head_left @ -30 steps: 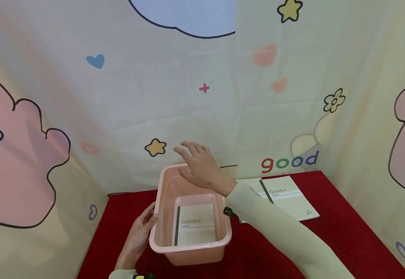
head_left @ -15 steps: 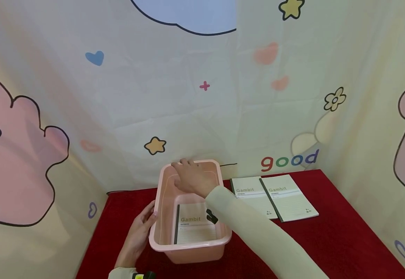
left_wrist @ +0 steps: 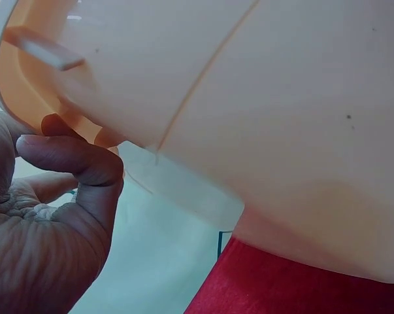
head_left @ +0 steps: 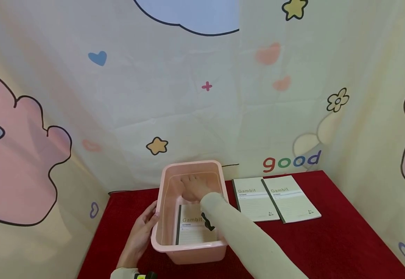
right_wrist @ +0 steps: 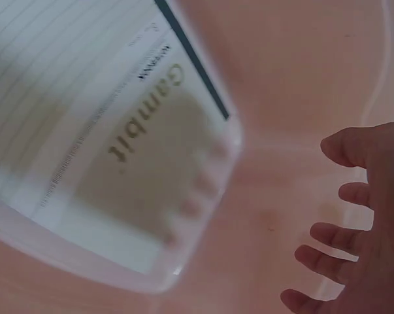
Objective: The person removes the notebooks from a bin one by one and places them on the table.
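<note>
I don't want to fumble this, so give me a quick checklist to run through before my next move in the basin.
1. Left hand steadying the basin: ok, it grips the left rim.
2. Right hand free: ok, it is inside the basin, holding nothing.
3. Right hand touching the basin's notebook: not ok, the right wrist view shows them apart.
4. That notebook flat, front cover up: ok, "Gambit" shows.
5. Nothing beneath that notebook: cannot tell, its underside is hidden.
6. Other two notebooks out of the way: ok, they lie right of the basin on the red cloth.
</note>
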Demonstrator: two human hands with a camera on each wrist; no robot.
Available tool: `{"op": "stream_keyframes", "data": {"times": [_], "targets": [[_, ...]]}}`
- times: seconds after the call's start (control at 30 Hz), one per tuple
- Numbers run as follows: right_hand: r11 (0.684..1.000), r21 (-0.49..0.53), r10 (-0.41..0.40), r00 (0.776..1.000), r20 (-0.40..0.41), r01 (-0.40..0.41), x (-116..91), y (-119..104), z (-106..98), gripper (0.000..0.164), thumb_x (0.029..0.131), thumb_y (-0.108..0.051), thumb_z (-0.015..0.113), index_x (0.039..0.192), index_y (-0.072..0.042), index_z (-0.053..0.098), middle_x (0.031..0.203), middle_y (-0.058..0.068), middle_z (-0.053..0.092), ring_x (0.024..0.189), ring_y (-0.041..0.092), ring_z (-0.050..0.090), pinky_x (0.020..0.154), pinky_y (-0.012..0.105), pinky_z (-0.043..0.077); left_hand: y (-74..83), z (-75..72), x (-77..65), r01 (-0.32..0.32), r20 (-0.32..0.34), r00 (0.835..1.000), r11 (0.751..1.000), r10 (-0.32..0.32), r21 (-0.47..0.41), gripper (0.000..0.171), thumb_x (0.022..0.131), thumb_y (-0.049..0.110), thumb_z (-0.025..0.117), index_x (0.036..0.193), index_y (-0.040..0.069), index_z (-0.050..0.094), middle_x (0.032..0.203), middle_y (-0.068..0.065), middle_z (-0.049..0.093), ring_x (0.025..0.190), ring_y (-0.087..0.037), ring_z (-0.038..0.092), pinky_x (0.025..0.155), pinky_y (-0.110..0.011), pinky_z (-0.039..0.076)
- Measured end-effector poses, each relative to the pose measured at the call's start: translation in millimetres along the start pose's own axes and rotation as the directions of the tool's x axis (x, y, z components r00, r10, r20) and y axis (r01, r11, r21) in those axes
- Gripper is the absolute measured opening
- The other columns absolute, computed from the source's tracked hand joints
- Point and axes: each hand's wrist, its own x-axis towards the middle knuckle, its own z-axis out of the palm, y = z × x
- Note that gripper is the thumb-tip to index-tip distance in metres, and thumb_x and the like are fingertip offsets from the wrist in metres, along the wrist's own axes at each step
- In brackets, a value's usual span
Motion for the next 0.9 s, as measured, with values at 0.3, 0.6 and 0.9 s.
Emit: {"op": "stream_keyframes", "data": {"times": [0.3, 0.6, 0.9], "targets": [[0.960, 0.248, 0.118, 0.992, 0.052, -0.127, 7.0, 6.7, 31.0, 0.037, 0.082, -0.027, 0.074, 0.115, -0.021, 0.060, 0.098, -0.005, 0.056, 0.095, 0.012, 0.053, 0.091, 0.032, 0.051, 1.3, 0.7, -0.4, 0.003, 0.009, 1.000, 1.000, -0.003, 0.014, 0.056, 0.102, 0.025, 0.052, 0.153, 0.019, 0.031, 0.155, -0.012, 0.037, 0.137, -0.037, 0.042, 0.109, -0.051, 0.042], [0.975, 0.124, 0.176, 0.980, 0.090, -0.187, 15.2, -1.7, 51.4, 0.046, 0.071, -0.040, 0.079, 0.113, -0.033, 0.061, 0.105, -0.008, 0.057, 0.100, 0.016, 0.051, 0.094, 0.046, 0.051, -1.5, 0.5, 0.1, -0.012, 0.006, 1.000, 1.000, 0.012, 0.015, 0.056, 0.101, 0.025, 0.054, 0.153, 0.018, 0.033, 0.155, -0.012, 0.036, 0.138, -0.036, 0.042, 0.109, -0.049, 0.042], [0.985, 0.053, 0.151, 0.969, 0.197, -0.165, -0.7, -8.8, 48.1, 0.056, 0.084, -0.035, 0.067, 0.138, -0.025, 0.055, 0.138, 0.000, 0.057, 0.115, 0.020, 0.056, 0.102, 0.047, 0.046, -2.3, -0.7, 0.6, -0.013, 0.002, 1.000, 1.000, 0.013, 0.006, 0.056, 0.101, 0.025, 0.054, 0.152, 0.019, 0.033, 0.155, -0.012, 0.037, 0.138, -0.038, 0.041, 0.109, -0.050, 0.043]]}}
